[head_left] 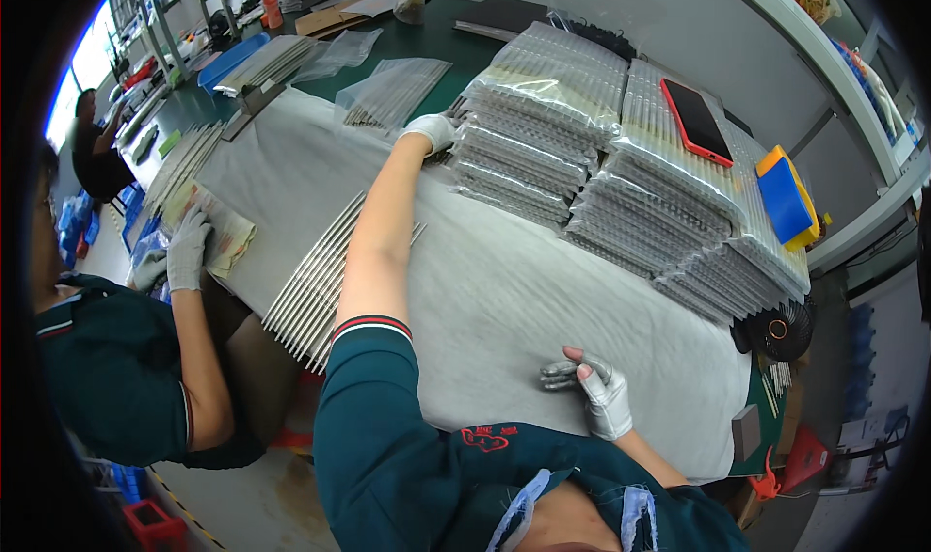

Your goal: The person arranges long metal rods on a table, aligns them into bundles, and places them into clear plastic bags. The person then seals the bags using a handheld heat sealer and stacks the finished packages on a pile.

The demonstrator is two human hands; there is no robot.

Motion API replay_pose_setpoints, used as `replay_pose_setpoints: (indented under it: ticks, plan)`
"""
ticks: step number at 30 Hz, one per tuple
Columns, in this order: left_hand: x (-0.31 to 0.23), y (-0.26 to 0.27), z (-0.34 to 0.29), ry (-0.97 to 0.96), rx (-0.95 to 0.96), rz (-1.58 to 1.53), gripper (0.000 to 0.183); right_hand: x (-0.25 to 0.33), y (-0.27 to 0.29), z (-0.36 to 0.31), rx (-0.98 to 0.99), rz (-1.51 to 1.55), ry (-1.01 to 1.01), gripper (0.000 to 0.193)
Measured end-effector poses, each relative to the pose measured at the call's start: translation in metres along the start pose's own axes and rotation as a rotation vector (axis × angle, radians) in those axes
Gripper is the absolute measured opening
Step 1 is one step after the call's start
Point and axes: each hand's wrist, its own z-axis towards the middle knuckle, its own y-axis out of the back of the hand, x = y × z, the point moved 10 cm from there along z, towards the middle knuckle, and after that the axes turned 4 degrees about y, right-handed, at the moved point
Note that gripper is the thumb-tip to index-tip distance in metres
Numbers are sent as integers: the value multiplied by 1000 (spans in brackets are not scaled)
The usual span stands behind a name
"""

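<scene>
A pale grey cloth (485,310) covers much of a dark green worktable (436,38), which shows along the top of the frame beneath a light wall. In the upper centre, a tall stack of clear plastic packs of slender silvery rods (533,116) stands on the cloth. Just beside it, toward the right, sits a second stack of similar clear packs (650,203), bearing a red-edged black phone (696,124) and a yellow and blue block-shaped object (787,201).

The left hand (430,133), in a white glove, reaches to the left end of the first stack; its fingertips are hidden, so I cannot tell whether it grips anything. Near it lies a clear bag holding thin rods (402,89). The right hand (599,389), gloved with bare thumb and finger ends, hangs loosely spread over the cloth at lower centre-right, holding nothing visible.

Loose shiny metal rods (308,300) lie side by side left of centre, partly behind the left forearm. At far left, a co-worker's gloved hand (187,247) rests near other materials.
</scene>
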Motion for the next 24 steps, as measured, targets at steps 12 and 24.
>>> replay_pose_setpoints:
  ticks: [12, 24]
  plan:
    - [6, 22, -41, 189, -55, 42, 66, -9, -9, 5, 46, -53, -20, 46]
    - [-24, 40, -33, 290, -162, 48, 50, -8, 0, 4, -50, -125, 4, 55]
